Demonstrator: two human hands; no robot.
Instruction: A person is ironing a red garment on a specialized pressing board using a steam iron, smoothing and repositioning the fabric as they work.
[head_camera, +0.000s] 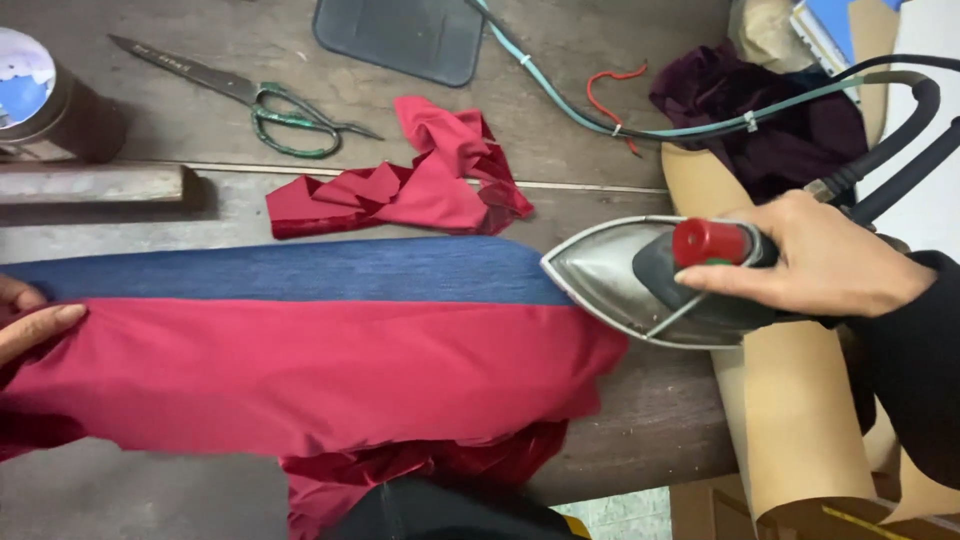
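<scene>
Your right hand was clamped on the iron at 3 o'clock, barely onto the red fabric; your left hand, fingers together, pinned it at 9. Most still unpressed, I'd guess.

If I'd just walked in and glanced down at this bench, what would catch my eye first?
Most likely the broad red cloth spread across the middle over a blue padded strip, with the left hand pressing its left edge. Next, the metal iron at the cloth's right end, its handle in the grip of the right hand. Behind lie a crumpled red scrap and green-handled scissors.
</scene>
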